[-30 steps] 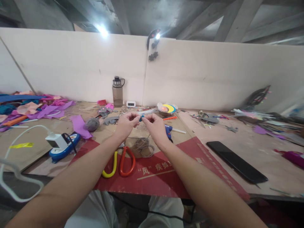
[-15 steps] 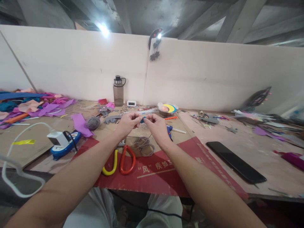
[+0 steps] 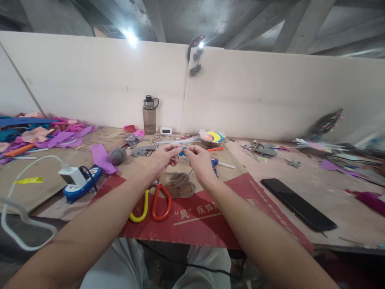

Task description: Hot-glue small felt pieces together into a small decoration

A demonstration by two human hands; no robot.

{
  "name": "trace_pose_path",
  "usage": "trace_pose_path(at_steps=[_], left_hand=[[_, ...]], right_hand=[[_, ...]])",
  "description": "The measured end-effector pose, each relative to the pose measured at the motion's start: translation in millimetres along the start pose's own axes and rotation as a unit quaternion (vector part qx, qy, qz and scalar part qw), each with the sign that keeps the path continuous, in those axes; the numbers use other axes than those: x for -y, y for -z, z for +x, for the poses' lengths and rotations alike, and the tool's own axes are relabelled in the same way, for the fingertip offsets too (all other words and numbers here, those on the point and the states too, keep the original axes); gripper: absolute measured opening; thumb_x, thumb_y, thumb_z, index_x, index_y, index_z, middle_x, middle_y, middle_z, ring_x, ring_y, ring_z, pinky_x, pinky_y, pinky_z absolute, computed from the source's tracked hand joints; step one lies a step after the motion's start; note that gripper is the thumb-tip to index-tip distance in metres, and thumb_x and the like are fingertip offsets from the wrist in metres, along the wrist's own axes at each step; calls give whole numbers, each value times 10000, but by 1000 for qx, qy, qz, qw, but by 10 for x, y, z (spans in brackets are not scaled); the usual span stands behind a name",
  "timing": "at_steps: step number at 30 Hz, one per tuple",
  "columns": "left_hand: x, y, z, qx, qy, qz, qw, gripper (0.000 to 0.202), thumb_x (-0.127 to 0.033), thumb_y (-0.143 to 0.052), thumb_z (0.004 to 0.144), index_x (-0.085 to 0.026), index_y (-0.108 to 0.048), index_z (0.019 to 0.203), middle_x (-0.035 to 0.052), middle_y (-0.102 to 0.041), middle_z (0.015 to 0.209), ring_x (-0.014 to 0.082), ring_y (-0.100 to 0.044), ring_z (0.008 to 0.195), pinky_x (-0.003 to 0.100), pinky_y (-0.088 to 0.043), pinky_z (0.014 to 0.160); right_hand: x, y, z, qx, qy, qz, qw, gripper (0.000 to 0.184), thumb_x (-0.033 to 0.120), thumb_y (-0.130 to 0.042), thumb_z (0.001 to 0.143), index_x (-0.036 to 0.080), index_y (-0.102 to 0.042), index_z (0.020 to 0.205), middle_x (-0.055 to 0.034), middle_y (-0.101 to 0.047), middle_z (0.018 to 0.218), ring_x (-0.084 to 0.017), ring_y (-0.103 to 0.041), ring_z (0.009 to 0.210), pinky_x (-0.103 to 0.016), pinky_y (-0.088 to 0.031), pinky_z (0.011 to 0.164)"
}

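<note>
Between the fingertips of both hands is a small blue piece [image 3: 182,151], mostly covered by fingers; its kind cannot be made out. My left hand [image 3: 166,157] pinches it from the left, my right hand [image 3: 198,158] from the right, above the work board. Below them a loose coil of grey cord [image 3: 182,185] lies on the board. Nearer to me are scissors with one yellow and one red handle [image 3: 161,202], their blades partly hidden by my left wrist. Just beyond my right hand sits a blue glue gun [image 3: 214,163] with a white stick, partly covered.
A red and brown cardboard sheet [image 3: 198,228] covers the table front. A black phone [image 3: 297,204] lies right; a blue power strip [image 3: 82,190] with a white charger stands left. Behind are a grey yarn ball [image 3: 117,155], a bottle [image 3: 149,116], a small clock [image 3: 166,131] and felt scraps [image 3: 39,134].
The fingers have shifted slightly around the blue piece, and a little more of it shows. My left fingers are more curled beneath. Things on the table stay in place.
</note>
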State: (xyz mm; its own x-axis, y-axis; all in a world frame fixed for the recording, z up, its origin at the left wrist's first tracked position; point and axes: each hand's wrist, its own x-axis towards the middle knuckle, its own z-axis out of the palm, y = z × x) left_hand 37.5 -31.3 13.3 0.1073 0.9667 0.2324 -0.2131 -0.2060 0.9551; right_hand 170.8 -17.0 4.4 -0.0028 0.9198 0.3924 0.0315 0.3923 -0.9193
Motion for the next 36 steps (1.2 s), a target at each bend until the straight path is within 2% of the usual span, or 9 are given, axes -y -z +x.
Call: trace_pose_path(at_steps=[8, 13, 19, 26, 36], left_hand=[[32, -9, 15, -43, 22, 21, 999, 220, -294, -704, 654, -132, -602, 762, -30, -516, 493, 48, -459, 403, 137, -236, 341], [18, 24, 35, -71, -1, 47, 996, 190, -270, -686, 670, -133, -570, 733, -32, -527, 513, 41, -464, 394, 134, -227, 322], [39, 24, 43, -57, -41, 114, 991, 172, -266, -657, 703, -129, -564, 747, -13, -564, 526, 83, -540, 417, 161, -354, 345], [32, 33, 32, -40, -56, 175, 982, 133, -244, -617, 735, -128, -562, 768, 7, -601, 509, 82, -533, 395, 193, -447, 415], [-17, 30, 0, -22, -62, 215, 974, 99, -223, -596, 731, -134, -564, 760, -4, -596, 491, 85, -544, 409, 189, -459, 439]], right_hand=[[-17, -10, -22, 20, 12, -45, 999, 193, 361, -560, 693, 168, -554, 688, 56, -435, 531, -86, -348, 493, -228, -293, 506], [-21, -9, -27, 23, 56, -99, 993, 202, 327, -557, 711, 172, -544, 841, 54, -440, 588, -102, -401, 538, -228, -320, 532], [65, 36, -42, 14, 87, -137, 987, 172, 315, -527, 740, 168, -563, 823, 42, -434, 591, -112, -404, 558, -236, -324, 546], [77, 52, -36, 17, 113, -173, 978, 171, 278, -503, 753, 162, -624, 789, -11, -568, 691, -127, -463, 622, -252, -355, 606], [52, 73, -14, 24, 142, -208, 967, 180, 287, -478, 768, 162, -605, 745, -8, -550, 665, -126, -454, 619, -248, -343, 601]])
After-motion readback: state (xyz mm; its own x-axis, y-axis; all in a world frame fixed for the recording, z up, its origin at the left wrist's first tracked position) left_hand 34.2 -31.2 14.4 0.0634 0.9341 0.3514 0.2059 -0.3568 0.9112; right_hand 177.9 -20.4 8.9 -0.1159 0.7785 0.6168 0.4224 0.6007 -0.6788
